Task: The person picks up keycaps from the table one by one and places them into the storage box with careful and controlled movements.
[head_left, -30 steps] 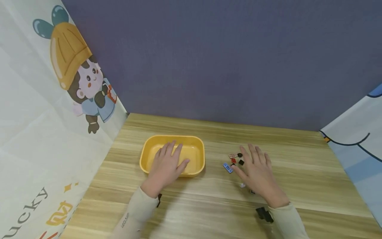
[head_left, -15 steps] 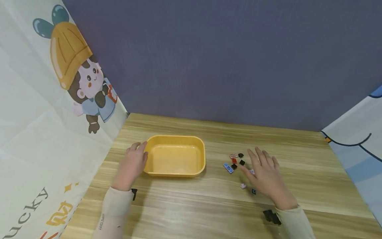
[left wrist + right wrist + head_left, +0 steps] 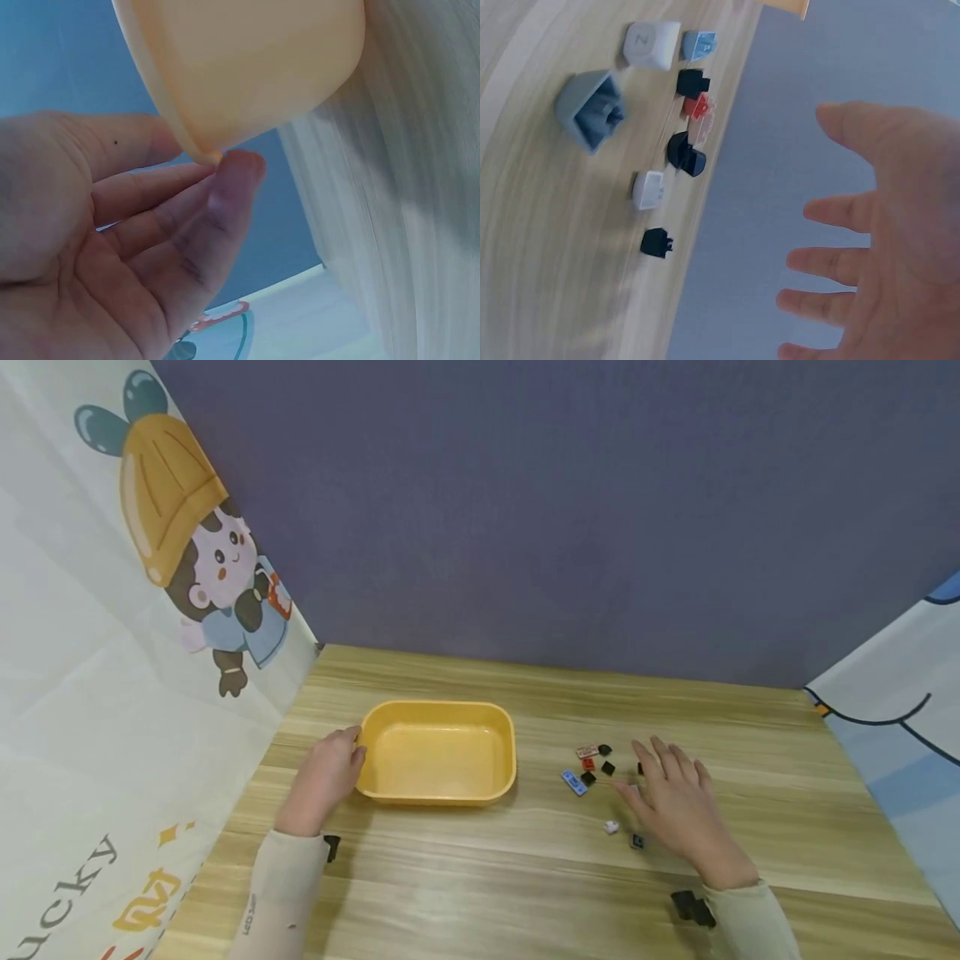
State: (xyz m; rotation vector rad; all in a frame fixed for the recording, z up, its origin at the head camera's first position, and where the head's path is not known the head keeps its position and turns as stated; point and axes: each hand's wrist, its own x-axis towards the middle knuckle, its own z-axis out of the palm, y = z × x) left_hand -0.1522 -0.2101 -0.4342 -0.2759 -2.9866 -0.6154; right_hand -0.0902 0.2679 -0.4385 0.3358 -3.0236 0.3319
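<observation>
My left hand [image 3: 318, 781] is at the left end of a shallow yellow plastic tray [image 3: 441, 799]; in the left wrist view, its fingertips pinch the corner of the tray's rim [image 3: 171, 124]. The tray's inside is bare. My right hand [image 3: 678, 810] hovers over the table with fingers spread and relaxed, holding nothing. Loose keyboard keycaps lie left of it and beneath it: a long blue one [image 3: 574, 782], a red one [image 3: 588, 764], a white one [image 3: 611, 827] and several dark ones. In the right wrist view a grey keycap [image 3: 591, 111] shows its hollow underside, and a white keycap [image 3: 651, 45] bears a letter.
The wood-grain table [image 3: 480, 885] backs onto a dark blue-grey panel [image 3: 525, 527]. A white printed sheet with a cartoon figure [image 3: 232, 577] stands along the left side, another printed sheet [image 3: 900, 735] along the right. Black wrist mounts [image 3: 692, 908] show at the sleeves.
My left hand has moved left from over the tray to its left end and now pinches the rim. My right hand has drifted slightly right and nearer, away from the keycaps.
</observation>
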